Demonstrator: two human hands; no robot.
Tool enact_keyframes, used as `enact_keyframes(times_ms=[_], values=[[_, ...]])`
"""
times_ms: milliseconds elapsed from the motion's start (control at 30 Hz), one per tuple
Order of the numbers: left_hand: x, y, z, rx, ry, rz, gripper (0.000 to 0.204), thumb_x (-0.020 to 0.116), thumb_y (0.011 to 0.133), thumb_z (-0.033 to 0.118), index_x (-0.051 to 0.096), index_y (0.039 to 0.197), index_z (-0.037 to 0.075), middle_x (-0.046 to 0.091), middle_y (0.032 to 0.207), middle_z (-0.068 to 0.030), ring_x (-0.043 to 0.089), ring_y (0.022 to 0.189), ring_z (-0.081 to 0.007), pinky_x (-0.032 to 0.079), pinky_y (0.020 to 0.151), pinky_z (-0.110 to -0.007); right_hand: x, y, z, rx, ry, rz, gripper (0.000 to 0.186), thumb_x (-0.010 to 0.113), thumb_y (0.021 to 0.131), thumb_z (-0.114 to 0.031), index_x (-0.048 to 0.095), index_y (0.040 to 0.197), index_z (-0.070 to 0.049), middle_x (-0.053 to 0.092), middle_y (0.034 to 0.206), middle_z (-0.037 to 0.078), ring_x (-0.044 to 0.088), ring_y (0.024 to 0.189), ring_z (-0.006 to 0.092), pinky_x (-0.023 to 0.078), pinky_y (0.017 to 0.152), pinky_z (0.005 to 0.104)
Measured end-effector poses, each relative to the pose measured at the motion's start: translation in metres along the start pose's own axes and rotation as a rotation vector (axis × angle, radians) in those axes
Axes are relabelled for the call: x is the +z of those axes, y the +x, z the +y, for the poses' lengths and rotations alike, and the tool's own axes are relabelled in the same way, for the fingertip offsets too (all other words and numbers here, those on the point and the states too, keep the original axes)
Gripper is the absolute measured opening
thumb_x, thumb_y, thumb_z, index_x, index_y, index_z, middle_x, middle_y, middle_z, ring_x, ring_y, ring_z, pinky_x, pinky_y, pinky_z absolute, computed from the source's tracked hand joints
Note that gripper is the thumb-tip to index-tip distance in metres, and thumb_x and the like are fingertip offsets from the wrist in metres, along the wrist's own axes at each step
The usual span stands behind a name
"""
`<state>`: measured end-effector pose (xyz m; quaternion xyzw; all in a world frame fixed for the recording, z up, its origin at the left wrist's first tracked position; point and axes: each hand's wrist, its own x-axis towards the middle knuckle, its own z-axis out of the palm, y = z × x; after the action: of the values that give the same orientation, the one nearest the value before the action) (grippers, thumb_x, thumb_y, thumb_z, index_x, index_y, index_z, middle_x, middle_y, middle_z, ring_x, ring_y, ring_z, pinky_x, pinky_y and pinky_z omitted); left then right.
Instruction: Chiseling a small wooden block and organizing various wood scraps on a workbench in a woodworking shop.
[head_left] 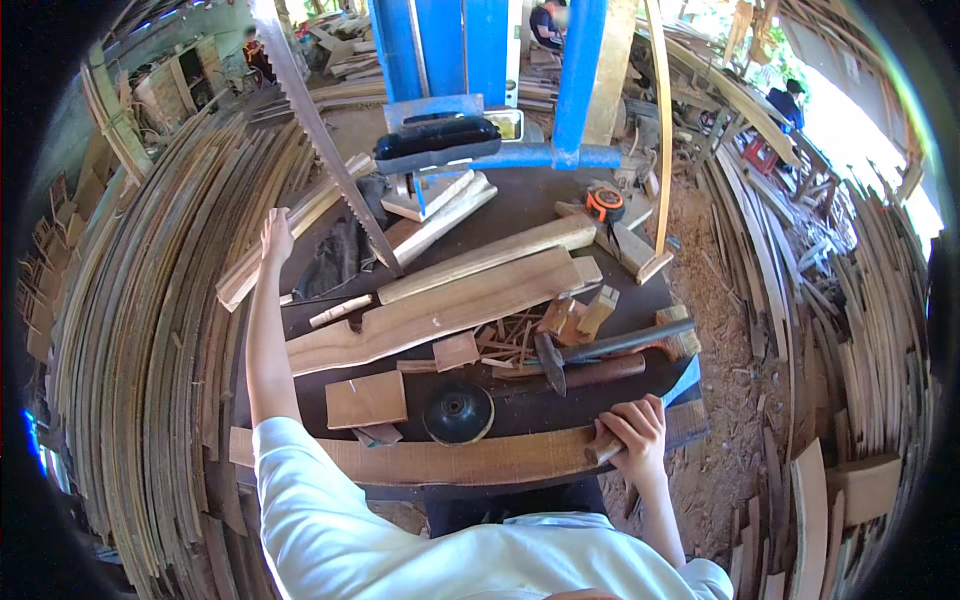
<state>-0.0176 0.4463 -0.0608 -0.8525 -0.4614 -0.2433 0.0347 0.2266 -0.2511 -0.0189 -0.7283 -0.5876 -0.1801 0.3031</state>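
Observation:
My left hand (pixel 277 237) is stretched out to the far left, its fingers closed on a long wooden strip (pixel 240 280). In my right hand (pixel 636 432), near the front right, is a short wooden piece (pixel 602 449); the fingers wrap round it, hiding part. It sits over the right part of a long curved board (pixel 450 462) along the front edge of the dark table (pixel 300 395). Behind the board are a round black disc (pixel 458 412) and a square wooden block (pixel 367 400). A hammer (pixel 552 362) lies beyond my right hand.
A toothed saw blade (pixel 330 155) slants down onto the table. Beyond stands a blue machine (pixel 435 60). Planks (pixel 440 310), wood scraps (pixel 510 338) and an orange tape measure (pixel 604 204) lie about. Stacked timber (pixel 150 350) flanks the left; people sit in the background.

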Motion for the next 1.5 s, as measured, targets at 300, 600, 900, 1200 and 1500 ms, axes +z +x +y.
enact_keyframes(times_ms=[300, 600, 900, 1200, 1500], values=[[-0.068, -0.072, 0.069, 0.242, 0.071, 0.253, 0.033, 0.051, 0.097, 0.02, 0.047, 0.127, 0.006, 0.05, 0.124, -0.0191, 0.05, 0.117, -0.0371, 0.043, 0.097, -0.046, -0.001, -0.001, 0.0, -0.031, 0.016, 0.021, 0.014, 0.074, 0.072, -0.011, 0.065, 0.083, -0.008, 0.06, 0.082, 0.003, 0.057, 0.076, 0.0223, 0.042, 0.082, 0.0417], [-0.136, -0.191, 0.219, 0.788, -0.308, 0.194, 0.015, 0.06, 0.09, 0.011, 0.057, 0.102, 0.003, 0.06, 0.103, -0.0138, 0.061, 0.096, -0.0321, 0.051, 0.085, -0.04, 0.0, -0.005, 0.001, -0.056, 0.028, 0.098, 0.013, 0.071, 0.07, -0.009, 0.063, 0.081, -0.009, 0.058, 0.079, 0.002, 0.056, 0.077, 0.0235, 0.041, 0.081, 0.0401], [-0.116, -0.199, 0.285, 0.65, -0.258, -0.271, 0.057, 0.063, 0.086, 0.052, 0.057, 0.114, 0.004, 0.056, 0.115, -0.0161, 0.059, 0.104, -0.0382, 0.048, 0.09, -0.046, 0.008, -0.013, 0.012, -0.099, 0.051, 0.133, 0.016, 0.071, 0.068, -0.014, 0.063, 0.081, -0.011, 0.057, 0.079, 0.002, 0.056, 0.08, 0.0229, 0.04, 0.081, 0.0365], [-0.121, -0.223, 0.237, 0.613, -0.082, -0.31, 0.055, 0.07, 0.08, 0.027, 0.05, 0.126, 0.005, 0.053, 0.127, -0.0203, 0.057, 0.111, -0.0385, 0.049, 0.092, -0.045, 0.01, -0.021, 0.016, -0.116, 0.012, 0.113, 0.024, 0.071, 0.065, -0.019, 0.061, 0.086, -0.013, 0.055, 0.084, 0.002, 0.056, 0.088, 0.0209, 0.04, 0.084, 0.0357], [-0.098, -0.217, 0.232, 0.838, 0.015, -0.032, 0.047, 0.06, 0.086, 0.016, 0.049, 0.13, 0.004, 0.062, 0.114, -0.0207, 0.063, 0.094, -0.0401, 0.052, 0.081, -0.046, 0.008, -0.02, 0.015, -0.096, 0.03, 0.154, 0.023, 0.073, 0.065, -0.017, 0.062, 0.085, -0.012, 0.056, 0.082, 0.001, 0.057, 0.084, 0.0213, 0.039, 0.083, 0.0355]])
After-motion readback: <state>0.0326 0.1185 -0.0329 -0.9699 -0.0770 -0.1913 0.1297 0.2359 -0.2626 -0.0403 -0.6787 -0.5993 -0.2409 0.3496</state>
